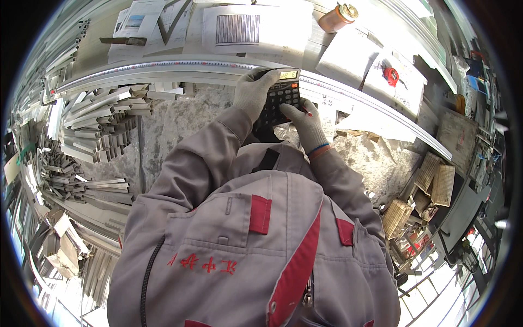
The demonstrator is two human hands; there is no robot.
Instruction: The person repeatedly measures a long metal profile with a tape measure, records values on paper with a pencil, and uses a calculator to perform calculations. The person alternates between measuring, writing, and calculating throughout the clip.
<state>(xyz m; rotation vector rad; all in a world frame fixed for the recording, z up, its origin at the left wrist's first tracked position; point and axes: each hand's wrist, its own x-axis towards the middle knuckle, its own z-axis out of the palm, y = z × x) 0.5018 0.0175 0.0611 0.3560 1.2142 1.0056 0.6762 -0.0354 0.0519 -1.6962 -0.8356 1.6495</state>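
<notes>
A black calculator with a lit display sits between my two gloved hands at the near edge of the bench. My left hand wraps around its left side, with the thumb along the top near the display. From the right, my right hand closes on the lower right edge, its thumb lying over the keys. The right fingers are partly hidden, and a small red spot shows on that glove. Just beyond the calculator runs a long metal bar with a measuring scale.
Drawing sheets lie on the bench beyond the bar, with a copper-coloured can among them. A red tape measure rests on papers at right. Cut metal profiles are piled at left; woven baskets stand at lower right.
</notes>
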